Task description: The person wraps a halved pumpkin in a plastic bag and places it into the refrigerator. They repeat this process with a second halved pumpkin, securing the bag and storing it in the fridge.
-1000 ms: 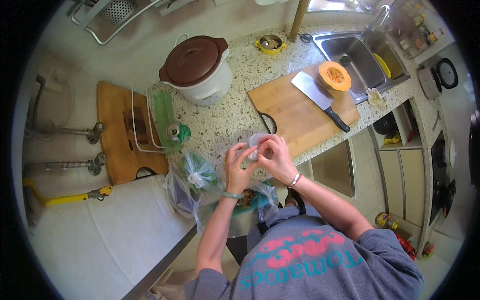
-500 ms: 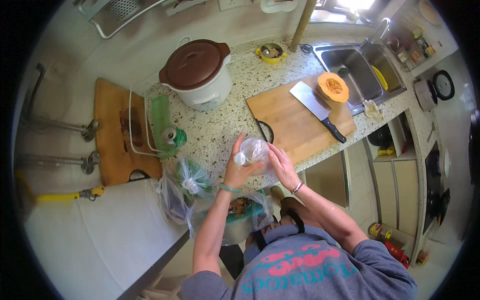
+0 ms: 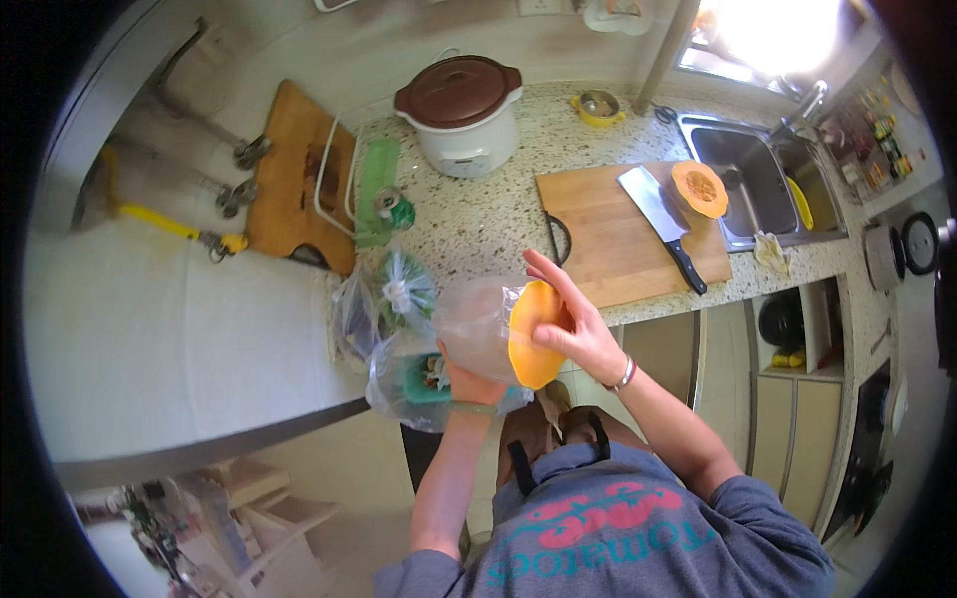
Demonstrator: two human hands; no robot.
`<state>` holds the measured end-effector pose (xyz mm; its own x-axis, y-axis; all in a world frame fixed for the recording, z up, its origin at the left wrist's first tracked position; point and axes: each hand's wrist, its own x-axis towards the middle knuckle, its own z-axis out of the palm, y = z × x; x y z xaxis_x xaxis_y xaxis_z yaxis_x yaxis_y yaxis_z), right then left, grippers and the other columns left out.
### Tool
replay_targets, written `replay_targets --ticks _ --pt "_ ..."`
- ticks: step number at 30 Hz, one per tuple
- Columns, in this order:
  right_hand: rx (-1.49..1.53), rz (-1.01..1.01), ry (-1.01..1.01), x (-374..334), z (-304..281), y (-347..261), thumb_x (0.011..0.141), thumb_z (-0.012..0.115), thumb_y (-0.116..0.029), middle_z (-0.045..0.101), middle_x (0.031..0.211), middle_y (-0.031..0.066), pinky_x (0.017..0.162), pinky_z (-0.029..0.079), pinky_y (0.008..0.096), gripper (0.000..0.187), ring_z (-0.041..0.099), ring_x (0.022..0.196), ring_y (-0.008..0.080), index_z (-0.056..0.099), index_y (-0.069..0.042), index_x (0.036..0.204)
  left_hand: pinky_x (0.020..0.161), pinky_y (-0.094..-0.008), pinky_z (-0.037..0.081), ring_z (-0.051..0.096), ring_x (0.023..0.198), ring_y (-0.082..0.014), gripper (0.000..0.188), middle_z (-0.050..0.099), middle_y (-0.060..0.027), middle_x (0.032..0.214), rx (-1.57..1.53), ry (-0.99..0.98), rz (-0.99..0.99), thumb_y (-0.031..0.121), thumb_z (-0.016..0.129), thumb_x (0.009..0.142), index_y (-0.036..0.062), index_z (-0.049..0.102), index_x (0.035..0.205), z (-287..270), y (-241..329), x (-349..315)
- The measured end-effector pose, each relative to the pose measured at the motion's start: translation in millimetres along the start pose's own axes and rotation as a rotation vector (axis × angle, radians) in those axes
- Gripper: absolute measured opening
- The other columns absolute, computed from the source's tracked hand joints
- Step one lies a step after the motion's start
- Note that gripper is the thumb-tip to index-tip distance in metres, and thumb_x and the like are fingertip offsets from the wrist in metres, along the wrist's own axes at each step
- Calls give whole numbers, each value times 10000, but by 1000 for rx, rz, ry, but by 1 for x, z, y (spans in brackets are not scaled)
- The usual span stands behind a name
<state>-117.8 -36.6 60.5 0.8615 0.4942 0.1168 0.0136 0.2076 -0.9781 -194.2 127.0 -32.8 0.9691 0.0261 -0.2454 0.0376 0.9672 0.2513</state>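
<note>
Between my hands, above the counter's front edge, is a piece of pumpkin [image 3: 530, 344] in clear plastic. Its orange side faces right, and the cloudy plastic [image 3: 474, 314] bulges to the left. My left hand [image 3: 473, 381] grips the bundle from below at its left, with most of its fingers hidden. My right hand [image 3: 588, 344] is pressed to the orange side, its thumb across it and its fingers stretched along the far edge. A cut pumpkin half [image 3: 700, 188] sits cut face up on the wooden cutting board [image 3: 588, 239], beside a cleaver [image 3: 653, 204] with a black handle.
A white slow cooker [image 3: 469, 148] with a brown lid stands at the back. To the right is a double sink [image 3: 738, 179]. Left of my hands are a green can [image 3: 397, 211], bagged greens [image 3: 404, 284] and a lined waste bin [image 3: 394, 389]. Another board [image 3: 284, 189] leans at the left.
The wrapped pumpkin has been turned so its orange side shows on the right. My right hand has shifted onto that side, and my left hand sits lower. The whole view has swung left.
</note>
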Motion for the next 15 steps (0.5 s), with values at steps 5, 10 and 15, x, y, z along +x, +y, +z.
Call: replay_targets --ticks 5,10,15 --pt "19 13 -272 -22 21 -12 901 582 -466 400 1403 123 1095 276 353 694 371 1313 237 394 -46 1421 1119 -468 272 349 1356 -273 576 393 -82 1462 521 -33 228 496 341 978 138 340 1429 23 -2 -69" --pt "282 219 -360 -43 74 -6 989 420 -473 420 1414 77 1094 277 334 616 384 1308 179 378 -45 1431 1069 -482 350 414 1314 -266 584 458 -44 1417 106 191 249 539 427 935 164 432 1384 2 21 -143" --pt "538 418 -569 -67 145 -10 979 398 -518 367 1469 97 1121 256 371 697 344 1354 197 301 -23 1460 1034 -474 401 458 1280 -259 638 489 -30 1393 -313 227 409 619 423 913 177 461 1372 -2 50 -226"
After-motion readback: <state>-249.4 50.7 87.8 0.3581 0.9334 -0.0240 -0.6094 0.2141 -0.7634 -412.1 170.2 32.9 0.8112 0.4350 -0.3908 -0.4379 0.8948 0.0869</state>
